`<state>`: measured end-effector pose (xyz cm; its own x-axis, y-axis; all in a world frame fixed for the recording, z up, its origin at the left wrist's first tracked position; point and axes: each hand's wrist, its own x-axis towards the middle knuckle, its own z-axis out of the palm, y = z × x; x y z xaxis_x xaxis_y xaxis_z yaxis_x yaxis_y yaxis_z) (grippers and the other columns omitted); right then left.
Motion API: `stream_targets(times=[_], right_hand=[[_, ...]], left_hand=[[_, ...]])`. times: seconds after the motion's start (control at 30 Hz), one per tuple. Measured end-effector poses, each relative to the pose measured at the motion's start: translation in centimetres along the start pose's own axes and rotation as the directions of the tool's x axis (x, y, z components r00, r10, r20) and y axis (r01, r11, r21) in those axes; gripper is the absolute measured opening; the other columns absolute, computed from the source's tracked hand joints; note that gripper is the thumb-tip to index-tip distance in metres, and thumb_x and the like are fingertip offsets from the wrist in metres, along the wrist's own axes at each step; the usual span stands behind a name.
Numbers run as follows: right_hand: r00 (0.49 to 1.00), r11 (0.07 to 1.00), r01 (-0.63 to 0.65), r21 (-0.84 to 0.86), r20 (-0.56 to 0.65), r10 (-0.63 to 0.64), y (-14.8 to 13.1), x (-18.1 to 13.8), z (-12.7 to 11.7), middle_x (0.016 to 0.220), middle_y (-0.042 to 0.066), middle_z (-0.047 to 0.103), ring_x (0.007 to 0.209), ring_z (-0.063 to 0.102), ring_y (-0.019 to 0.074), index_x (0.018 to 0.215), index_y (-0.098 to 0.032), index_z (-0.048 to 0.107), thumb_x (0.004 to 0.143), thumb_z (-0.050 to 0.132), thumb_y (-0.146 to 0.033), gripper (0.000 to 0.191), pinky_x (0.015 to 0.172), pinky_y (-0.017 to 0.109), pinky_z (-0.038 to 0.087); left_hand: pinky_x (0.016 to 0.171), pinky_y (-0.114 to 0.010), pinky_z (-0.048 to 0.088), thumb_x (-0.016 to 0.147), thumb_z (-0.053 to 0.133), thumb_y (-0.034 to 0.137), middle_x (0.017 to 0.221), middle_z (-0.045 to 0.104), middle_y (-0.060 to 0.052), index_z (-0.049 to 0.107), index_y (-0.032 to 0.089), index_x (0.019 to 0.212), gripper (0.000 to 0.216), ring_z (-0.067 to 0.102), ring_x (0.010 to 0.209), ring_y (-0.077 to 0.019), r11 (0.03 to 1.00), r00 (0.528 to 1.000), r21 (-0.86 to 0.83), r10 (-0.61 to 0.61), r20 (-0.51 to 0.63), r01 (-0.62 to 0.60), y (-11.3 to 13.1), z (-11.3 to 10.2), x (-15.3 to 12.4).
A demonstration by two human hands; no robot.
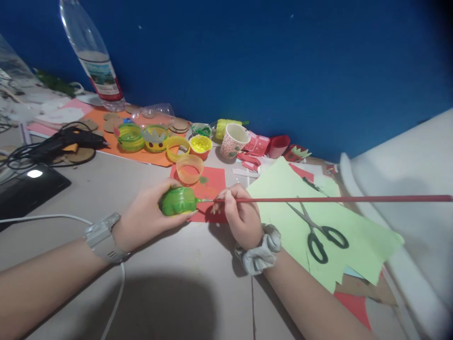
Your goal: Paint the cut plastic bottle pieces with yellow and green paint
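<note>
My left hand (150,208) is closed around a small round cup (179,200) coated in green paint, with some yellow at its lower edge. A long red-handled paintbrush (318,199) is pinched in my right hand (242,212), its tip meeting the cup's right side. Beneath both hands lies a red paper sheet (212,179) with a green smudge. Just behind the cup stands a pale orange plastic ring (190,170). A small tub of yellow paint (200,145) and a tub of green paint (201,130) sit farther back.
Black-handled scissors (316,231) lie on light green paper (357,245) at right. A paper cup (234,141), red scissors (249,160) and painted rings (155,138) line the back. A tall bottle (101,75), glue gun (76,137) and black phone-like device (35,189) are at left.
</note>
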<state>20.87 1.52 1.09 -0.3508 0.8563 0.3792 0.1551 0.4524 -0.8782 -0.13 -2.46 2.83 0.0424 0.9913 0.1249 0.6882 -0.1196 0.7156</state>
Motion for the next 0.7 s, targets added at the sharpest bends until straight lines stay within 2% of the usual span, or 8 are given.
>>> stream_targets(times=[0.1,0.17,0.27,0.33,0.43,0.5,0.6,0.7], right_hand=[[0.998,0.989,0.033,0.141,-0.060,-0.024,-0.22,-0.07,0.15,0.073,-0.002,0.062,0.065,0.062,0.0134,0.090,-0.025,0.052,0.102,0.038,-0.028,0.019,0.065,0.029,0.050],[0.999,0.982,0.042,0.184,-0.032,-0.037,-0.32,-0.22,0.29,0.076,-0.002,0.063,0.068,0.063,0.0140,0.093,-0.025,0.052,0.102,0.038,-0.029,0.018,0.067,0.030,0.051],[0.999,0.999,0.024,0.038,0.037,-0.026,-0.06,-0.39,0.22,0.077,-0.001,0.061,0.069,0.062,0.0137,0.087,-0.024,0.054,0.101,0.041,-0.029,0.020,0.068,0.030,0.050],[1.000,1.000,0.007,-0.016,0.012,-0.007,0.09,-0.37,0.09,0.074,-0.001,0.060,0.066,0.061,0.0134,0.084,-0.024,0.053,0.101,0.041,-0.030,0.022,0.066,0.030,0.049],[0.998,0.995,0.011,0.104,-0.060,-0.005,-0.13,-0.30,0.22,0.074,-0.001,0.063,0.067,0.063,0.0143,0.089,-0.025,0.053,0.102,0.039,-0.031,0.020,0.065,0.030,0.051],[0.999,0.984,0.028,0.175,-0.042,-0.020,-0.32,-0.34,0.47,0.078,-0.001,0.065,0.070,0.066,0.0143,0.094,-0.025,0.053,0.102,0.038,-0.030,0.018,0.068,0.031,0.052],[0.999,0.995,0.018,0.102,0.026,-0.021,-0.09,-0.44,0.61,0.079,-0.002,0.065,0.071,0.066,0.0134,0.090,-0.025,0.053,0.102,0.039,-0.029,0.019,0.071,0.031,0.052],[1.000,1.000,-0.021,0.003,0.012,0.021,0.38,-0.39,0.33,0.075,-0.002,0.063,0.067,0.063,0.0130,0.087,-0.024,0.052,0.102,0.039,-0.030,0.021,0.067,0.030,0.050]], left_hand=[[0.072,-0.029,0.052,0.074,0.072,0.050,0.088,0.067,0.000,0.056,0.021,0.099,0.042,0.064,0.080,-0.0202,1.000,1.000,-0.010,0.000,0.005,0.000,0.02,0.02,0.03],[0.071,-0.030,0.052,0.074,0.072,0.050,0.088,0.068,-0.001,0.057,0.021,0.099,0.042,0.065,0.080,-0.0206,1.000,1.000,-0.024,-0.005,0.009,0.005,0.00,0.03,0.01],[0.072,-0.031,0.052,0.074,0.072,0.051,0.092,0.069,-0.002,0.057,0.020,0.100,0.043,0.065,0.083,-0.0219,0.999,1.000,-0.034,-0.022,0.008,0.023,-0.05,0.02,-0.04],[0.073,-0.031,0.052,0.073,0.072,0.052,0.092,0.069,-0.002,0.057,0.020,0.099,0.044,0.065,0.084,-0.0222,0.999,0.999,-0.025,-0.033,0.005,0.033,-0.07,0.03,-0.04],[0.071,-0.031,0.052,0.073,0.072,0.052,0.088,0.068,-0.002,0.057,0.021,0.098,0.043,0.065,0.082,-0.0217,0.999,0.999,-0.028,-0.038,0.007,0.039,-0.09,0.05,0.00],[0.071,-0.031,0.052,0.073,0.072,0.052,0.087,0.069,-0.001,0.057,0.021,0.098,0.043,0.065,0.081,-0.0217,0.999,0.999,-0.040,-0.032,0.009,0.032,-0.09,0.06,0.04],[0.070,-0.031,0.052,0.072,0.072,0.053,0.088,0.069,-0.002,0.058,0.021,0.098,0.043,0.065,0.081,-0.0221,0.999,1.000,-0.039,-0.030,0.003,0.030,-0.05,0.05,0.10],[0.070,-0.030,0.052,0.073,0.072,0.052,0.087,0.068,-0.001,0.058,0.021,0.098,0.042,0.065,0.080,-0.0211,0.999,0.999,-0.032,-0.030,-0.010,0.030,0.06,0.00,0.12]])
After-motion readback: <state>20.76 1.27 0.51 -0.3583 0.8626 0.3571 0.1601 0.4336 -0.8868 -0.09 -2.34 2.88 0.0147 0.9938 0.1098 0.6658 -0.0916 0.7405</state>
